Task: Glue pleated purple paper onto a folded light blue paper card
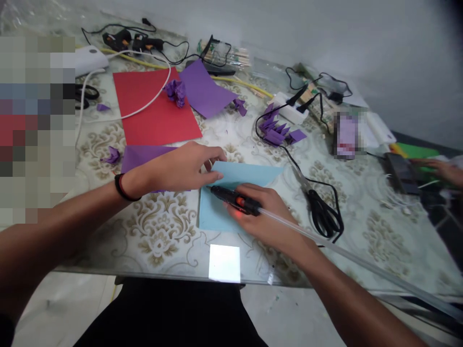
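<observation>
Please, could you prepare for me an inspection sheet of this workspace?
Surface: pale tablecloth with brownish pattern.
Job's things: glue gun over light blue paper.
Clutter: red paper, purple sheet, crumpled purple paper, black-handled scissors.
Hands: right hand grips the glue gun; left hand is at the paper's left side, thumb and fingers parted, contact unclear.
Cables: black cable near white power strip; white cable crosses the red paper.
Surroundings: pale wall behind; another person's hand at right; left area pixelated.

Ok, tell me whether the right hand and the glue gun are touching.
Touching. The head view shows the right hand gripping the glue gun, its body held between the fingers.
</observation>
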{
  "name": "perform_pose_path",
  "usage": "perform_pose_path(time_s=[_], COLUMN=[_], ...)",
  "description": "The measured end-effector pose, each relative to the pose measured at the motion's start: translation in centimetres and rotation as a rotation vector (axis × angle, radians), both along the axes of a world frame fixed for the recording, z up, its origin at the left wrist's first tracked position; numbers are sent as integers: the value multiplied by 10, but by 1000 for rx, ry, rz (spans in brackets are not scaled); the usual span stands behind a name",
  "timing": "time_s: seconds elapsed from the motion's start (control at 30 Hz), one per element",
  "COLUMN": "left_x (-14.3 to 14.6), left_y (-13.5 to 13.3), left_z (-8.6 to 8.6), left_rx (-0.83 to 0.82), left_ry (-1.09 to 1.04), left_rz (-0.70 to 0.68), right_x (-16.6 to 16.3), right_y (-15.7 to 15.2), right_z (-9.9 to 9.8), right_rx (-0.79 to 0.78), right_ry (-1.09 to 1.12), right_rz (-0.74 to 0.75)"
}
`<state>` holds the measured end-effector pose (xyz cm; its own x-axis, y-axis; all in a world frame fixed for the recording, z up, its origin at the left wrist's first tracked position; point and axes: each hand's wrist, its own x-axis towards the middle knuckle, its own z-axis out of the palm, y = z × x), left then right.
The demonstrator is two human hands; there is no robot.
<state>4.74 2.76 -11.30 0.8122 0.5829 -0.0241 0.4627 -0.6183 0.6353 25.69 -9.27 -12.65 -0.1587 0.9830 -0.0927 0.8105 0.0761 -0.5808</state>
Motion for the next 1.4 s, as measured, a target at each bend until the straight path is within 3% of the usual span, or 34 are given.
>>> perform_pose_path(time_s=[0.77,1.4], left_x=[4,3], left_y=[-2,0], left_z=[1,2], left_rx=[28,37], left_ry=[124,114], left_rz=[-54,-84], right_x=[-2,30], right_y=[2,-37], right_z=[-7,6], right_rx=[1,-69], right_ry=[-25,-51], right_rz=[-17,-54])
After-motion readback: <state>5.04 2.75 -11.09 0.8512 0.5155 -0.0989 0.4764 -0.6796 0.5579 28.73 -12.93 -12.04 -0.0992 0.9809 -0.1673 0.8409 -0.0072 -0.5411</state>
